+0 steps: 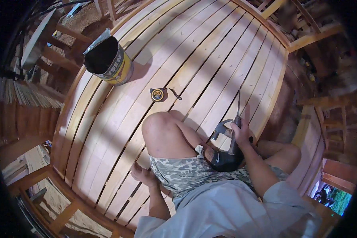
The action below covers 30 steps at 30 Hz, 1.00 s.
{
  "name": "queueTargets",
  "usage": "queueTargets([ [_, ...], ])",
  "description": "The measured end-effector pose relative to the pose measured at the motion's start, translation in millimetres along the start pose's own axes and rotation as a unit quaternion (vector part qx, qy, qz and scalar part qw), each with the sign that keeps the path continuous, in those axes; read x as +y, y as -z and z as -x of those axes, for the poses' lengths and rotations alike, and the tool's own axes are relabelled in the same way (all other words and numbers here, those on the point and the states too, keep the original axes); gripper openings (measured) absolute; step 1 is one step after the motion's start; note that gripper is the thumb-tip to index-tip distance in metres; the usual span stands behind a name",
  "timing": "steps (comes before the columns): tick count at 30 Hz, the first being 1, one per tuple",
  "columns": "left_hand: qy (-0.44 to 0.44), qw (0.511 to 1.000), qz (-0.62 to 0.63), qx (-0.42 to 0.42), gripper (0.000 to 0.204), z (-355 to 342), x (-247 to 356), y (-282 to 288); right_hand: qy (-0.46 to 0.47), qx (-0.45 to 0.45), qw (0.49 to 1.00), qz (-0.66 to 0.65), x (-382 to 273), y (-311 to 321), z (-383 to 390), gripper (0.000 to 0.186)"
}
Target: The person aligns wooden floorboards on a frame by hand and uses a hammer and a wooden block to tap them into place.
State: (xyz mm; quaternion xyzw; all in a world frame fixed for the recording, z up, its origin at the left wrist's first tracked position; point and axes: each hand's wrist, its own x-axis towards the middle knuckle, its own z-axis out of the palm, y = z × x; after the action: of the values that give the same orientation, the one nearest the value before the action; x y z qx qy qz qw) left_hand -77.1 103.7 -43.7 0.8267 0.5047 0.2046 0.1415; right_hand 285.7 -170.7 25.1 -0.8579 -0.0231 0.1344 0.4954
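I sit on a large platform of pale wooden slats (107,146). My right hand (242,131) is closed round a hammer (221,128), its dark metal head by my shin. A long, thin metal rod with a dark lower part (238,104) also stands out of that hand, pointing away from me; its exact kind I cannot make out. My left hand (144,175) rests on the slats beside my thigh, fingers loosely apart and holding nothing. Ahead of my raised knee lies a yellow and black tape measure (157,95) with a dark wrist strap.
A cut-open yellow and grey bucket (125,71) stands on the slats at the far left. Dark gaps run between the slats, and a raised wooden border (265,25) edges the platform. Wooden frames and stacked boards (25,95) surround it.
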Motion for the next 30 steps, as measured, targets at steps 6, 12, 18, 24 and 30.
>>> queueTargets([
  [6, 0.001, 0.999, 0.047, 0.021, 0.065, 4.1, -12.3, -10.0, -0.021, -0.009, 1.0, 0.019, -2.0, 4.2, -3.1, 0.021],
  [12, -0.038, 0.998, -0.024, 0.049, 0.064, 3.7, -15.2, -9.8, -0.191, -0.082, 0.947, -0.245, -18.5, 0.7, -14.3, 0.014],
  [18, 0.195, 0.978, 0.064, -0.029, 0.039, -13.5, 21.6, 7.7, -0.289, -0.084, 0.815, -0.495, -66.1, -32.1, -31.8, 0.021],
  [24, 0.084, 0.994, -0.062, 0.008, 0.033, -4.3, -7.7, -9.2, -0.325, -0.044, 0.798, -0.506, -85.1, -62.2, -27.3, 0.02],
  [30, 0.08, 0.995, -0.061, 0.017, 0.039, 0.5, -20.5, -13.9, -0.36, -0.042, 0.795, -0.486, -107.7, -71.5, -17.8, 0.023],
])
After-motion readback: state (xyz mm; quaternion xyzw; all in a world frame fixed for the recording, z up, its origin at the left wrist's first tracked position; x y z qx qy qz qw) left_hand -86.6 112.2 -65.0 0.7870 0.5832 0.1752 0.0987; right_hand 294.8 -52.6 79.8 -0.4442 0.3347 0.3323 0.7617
